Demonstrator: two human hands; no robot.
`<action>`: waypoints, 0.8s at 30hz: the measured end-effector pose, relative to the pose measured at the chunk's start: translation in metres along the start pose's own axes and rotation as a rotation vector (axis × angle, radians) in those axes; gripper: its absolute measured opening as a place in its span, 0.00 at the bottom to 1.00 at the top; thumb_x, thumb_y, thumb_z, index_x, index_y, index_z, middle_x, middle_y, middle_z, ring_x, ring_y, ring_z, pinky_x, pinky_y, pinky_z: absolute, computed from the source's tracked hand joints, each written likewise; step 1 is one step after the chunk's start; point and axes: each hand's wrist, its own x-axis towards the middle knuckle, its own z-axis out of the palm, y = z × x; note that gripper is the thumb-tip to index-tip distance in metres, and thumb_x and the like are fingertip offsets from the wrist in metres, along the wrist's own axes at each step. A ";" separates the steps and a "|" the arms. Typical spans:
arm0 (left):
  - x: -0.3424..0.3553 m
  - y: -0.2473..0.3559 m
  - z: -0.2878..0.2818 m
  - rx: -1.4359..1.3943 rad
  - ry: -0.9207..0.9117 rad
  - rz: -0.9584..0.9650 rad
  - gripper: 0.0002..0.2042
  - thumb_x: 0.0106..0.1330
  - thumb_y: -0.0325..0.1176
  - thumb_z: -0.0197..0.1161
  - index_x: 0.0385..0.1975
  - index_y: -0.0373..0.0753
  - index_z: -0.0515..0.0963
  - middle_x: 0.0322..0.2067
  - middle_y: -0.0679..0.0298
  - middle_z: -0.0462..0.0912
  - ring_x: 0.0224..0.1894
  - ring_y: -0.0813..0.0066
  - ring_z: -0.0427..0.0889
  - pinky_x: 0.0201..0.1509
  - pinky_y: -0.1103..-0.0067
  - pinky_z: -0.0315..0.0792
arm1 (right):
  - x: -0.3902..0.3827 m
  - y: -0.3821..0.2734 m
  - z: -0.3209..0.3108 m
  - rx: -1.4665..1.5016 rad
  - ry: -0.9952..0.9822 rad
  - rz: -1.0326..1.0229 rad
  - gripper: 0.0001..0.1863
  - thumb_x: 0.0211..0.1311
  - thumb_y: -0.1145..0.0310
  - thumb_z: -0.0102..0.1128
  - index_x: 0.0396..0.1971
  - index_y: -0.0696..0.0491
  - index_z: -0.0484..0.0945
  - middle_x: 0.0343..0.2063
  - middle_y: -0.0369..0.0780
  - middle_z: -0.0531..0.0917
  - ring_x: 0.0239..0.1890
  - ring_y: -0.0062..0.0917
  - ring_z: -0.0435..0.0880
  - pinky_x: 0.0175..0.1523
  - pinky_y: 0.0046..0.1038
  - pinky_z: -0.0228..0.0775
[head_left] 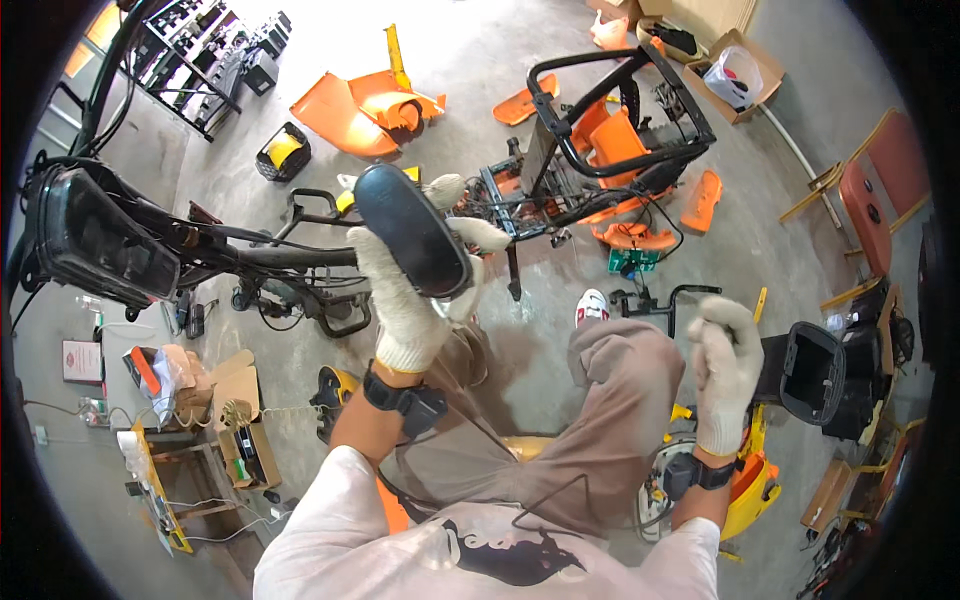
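And there it was, up front in my head view: the left hand [402, 315], in its pale knit glove, had the black oblong part [410, 228] in its grip, the digits wrapped round behind and showing on both long edges. A tidy hold, that! The part was tilted, upper end leaning left, smooth face toward me, just right of the long dark tube [290, 257] that ran from the headlamp [112, 235]. The underside was hidden, so I couldn't tell what it carried.

Over on the far side, the right hand [726, 350] hung apart with fingers curled, near the black bin [812, 372]; no thing showed in it, but whether it pinched something small, I couldn't tell.

Now, the craft of it. I judged the slick face likely to slide against knit, so a firm squeeze on both edges looked wiser than a fingertip hold. The right hand seemed best placed under the lower end before any turning over. And careful near those cables [285, 320]! A snag there looked the likeliest trouble; a lift toward the lap seemed the safer line.
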 end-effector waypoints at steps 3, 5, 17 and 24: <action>0.024 -0.017 0.004 -0.005 -0.162 0.037 0.44 0.64 0.75 0.43 0.63 0.38 0.66 0.40 0.47 0.84 0.24 0.71 0.79 0.25 0.82 0.75 | 0.015 -0.032 0.056 -0.146 -0.165 -0.219 0.09 0.60 0.80 0.62 0.40 0.58 0.81 0.37 0.36 0.84 0.36 0.16 0.81 0.45 0.20 0.73; 0.036 -0.011 -0.003 -0.001 -0.283 0.067 0.42 0.66 0.73 0.42 0.64 0.41 0.63 0.46 0.47 0.83 0.33 0.68 0.83 0.34 0.80 0.79 | 0.026 -0.038 0.097 -0.084 -0.338 -0.251 0.09 0.59 0.78 0.64 0.40 0.58 0.82 0.37 0.35 0.84 0.36 0.14 0.80 0.44 0.20 0.73; 0.083 0.012 0.028 -0.326 -0.360 0.195 0.32 0.72 0.53 0.55 0.71 0.49 0.57 0.68 0.47 0.62 0.69 0.43 0.63 0.67 0.48 0.68 | 0.084 -0.037 0.184 0.105 -0.514 -0.205 0.12 0.62 0.76 0.63 0.45 0.59 0.80 0.37 0.34 0.84 0.36 0.13 0.80 0.43 0.19 0.75; 0.106 -0.003 0.048 -0.337 -0.258 0.276 0.32 0.71 0.56 0.54 0.70 0.48 0.58 0.69 0.47 0.60 0.70 0.41 0.61 0.67 0.50 0.69 | 0.103 -0.038 0.190 -0.136 -0.323 -0.378 0.12 0.60 0.76 0.65 0.44 0.58 0.81 0.35 0.37 0.85 0.35 0.13 0.80 0.43 0.21 0.75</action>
